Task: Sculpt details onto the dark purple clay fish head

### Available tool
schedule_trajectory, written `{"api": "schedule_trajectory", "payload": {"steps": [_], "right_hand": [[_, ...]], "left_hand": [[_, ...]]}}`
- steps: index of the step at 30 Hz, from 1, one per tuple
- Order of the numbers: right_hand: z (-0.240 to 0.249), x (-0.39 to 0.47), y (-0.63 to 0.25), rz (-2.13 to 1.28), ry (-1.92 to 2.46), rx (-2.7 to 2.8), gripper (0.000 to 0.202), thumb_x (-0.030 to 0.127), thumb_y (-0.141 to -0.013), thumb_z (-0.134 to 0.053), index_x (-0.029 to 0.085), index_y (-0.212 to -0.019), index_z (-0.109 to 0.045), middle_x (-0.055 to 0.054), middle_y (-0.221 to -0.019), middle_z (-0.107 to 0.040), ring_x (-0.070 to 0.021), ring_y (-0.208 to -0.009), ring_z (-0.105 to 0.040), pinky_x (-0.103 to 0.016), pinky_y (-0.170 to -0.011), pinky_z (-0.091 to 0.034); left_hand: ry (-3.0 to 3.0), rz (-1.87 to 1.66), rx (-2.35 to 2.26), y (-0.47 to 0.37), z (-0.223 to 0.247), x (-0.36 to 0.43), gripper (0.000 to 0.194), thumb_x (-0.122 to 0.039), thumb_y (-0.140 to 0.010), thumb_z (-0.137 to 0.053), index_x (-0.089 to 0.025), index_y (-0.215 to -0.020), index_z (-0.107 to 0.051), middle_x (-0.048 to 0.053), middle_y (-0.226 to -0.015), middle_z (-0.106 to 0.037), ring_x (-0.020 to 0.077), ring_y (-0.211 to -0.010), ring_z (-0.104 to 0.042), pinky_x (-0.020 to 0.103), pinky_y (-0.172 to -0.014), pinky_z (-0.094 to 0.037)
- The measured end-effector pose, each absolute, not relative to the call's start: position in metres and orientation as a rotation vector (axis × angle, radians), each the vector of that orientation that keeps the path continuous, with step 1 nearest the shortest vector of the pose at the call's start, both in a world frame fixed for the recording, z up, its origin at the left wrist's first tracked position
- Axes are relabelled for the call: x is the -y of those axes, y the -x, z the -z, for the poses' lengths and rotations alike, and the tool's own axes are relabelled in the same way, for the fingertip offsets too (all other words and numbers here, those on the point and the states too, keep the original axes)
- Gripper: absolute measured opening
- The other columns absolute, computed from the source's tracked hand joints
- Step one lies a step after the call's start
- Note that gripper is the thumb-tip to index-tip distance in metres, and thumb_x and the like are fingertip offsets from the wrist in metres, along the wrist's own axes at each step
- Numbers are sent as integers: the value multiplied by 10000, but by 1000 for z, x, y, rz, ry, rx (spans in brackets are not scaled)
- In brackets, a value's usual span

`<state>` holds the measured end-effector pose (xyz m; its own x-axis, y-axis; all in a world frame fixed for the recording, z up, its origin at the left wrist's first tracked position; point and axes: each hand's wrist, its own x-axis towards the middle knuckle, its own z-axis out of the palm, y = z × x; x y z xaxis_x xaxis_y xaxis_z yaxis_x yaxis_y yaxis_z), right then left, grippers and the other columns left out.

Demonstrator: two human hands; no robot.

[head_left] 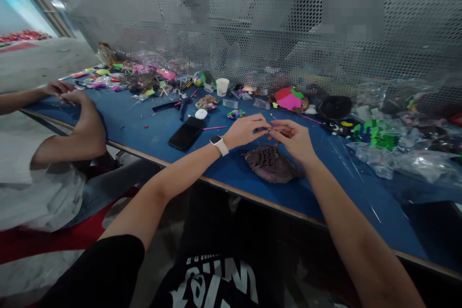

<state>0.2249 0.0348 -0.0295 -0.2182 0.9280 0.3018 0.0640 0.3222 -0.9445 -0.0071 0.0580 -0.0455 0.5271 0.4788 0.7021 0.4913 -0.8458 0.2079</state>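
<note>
Fingertips of my left hand (249,132) and my right hand (294,140) meet in a pinch above the blue table (224,166). Whatever lies between them is too small to make out. Just below my hands rests a dark grey-brown, fish-shaped piece (271,166) with rows of black marks on its upper side; neither hand visibly grips it. A thin pink stick (215,128) lies left of my left hand. Behind that hand is a small multicoloured piece (236,114).
A black phone (186,133), a white rounded case (201,114) and dark-handled pliers (182,109) lie to the left. A paper cup (222,87) stands behind. Clear plastic bags (393,156) crowd the right. A perforated metal screen (252,24) closes the back. Another person's hands (65,91) are far left.
</note>
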Motion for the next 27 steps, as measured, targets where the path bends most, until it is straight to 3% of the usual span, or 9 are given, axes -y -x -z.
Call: {"api": "schedule_trajectory", "payload": {"steps": [8,15,24,27], "right_hand": [[26,-31,-222,-1085,883,1531,551,543,-670,-1098,260,-1079,-860,-44,-901,-867,-238,-753,-819,-315,-548,-607],[22,-29,-221,-1070,857,1547,532,624,-710,-1086,259,-1035,-873,-46,-860,-868,-217,-717,-807,-304,-546,-593],[26,-34,-220,-1091,866,1506,617,544,-613,-1131,249,-1077,-852,-44,-887,-870,-223,-728,-808,-314,-563,-613],[24,-31,-220,-1128,877,1505,634,588,-606,-1131,253,-1065,-852,-45,-890,-867,-222,-740,-808,-310,-563,-605]], "left_hand": [[2708,1262,833,11,43,-58,190,-248,-1134,-736,-199,-1282,-845,97,-1203,-822,198,-1048,-810,317,-890,-643],[2664,1341,802,12,41,-58,161,-285,-1140,-742,-229,-1215,-873,83,-1164,-846,206,-1138,-817,341,-985,-659],[2701,1327,785,14,41,-58,209,-292,-1145,-739,-253,-1306,-866,82,-1187,-834,181,-1037,-801,319,-918,-644],[2709,1336,759,15,40,-58,208,-301,-1160,-711,-251,-1285,-870,81,-1168,-833,178,-1034,-796,311,-907,-638]]}}
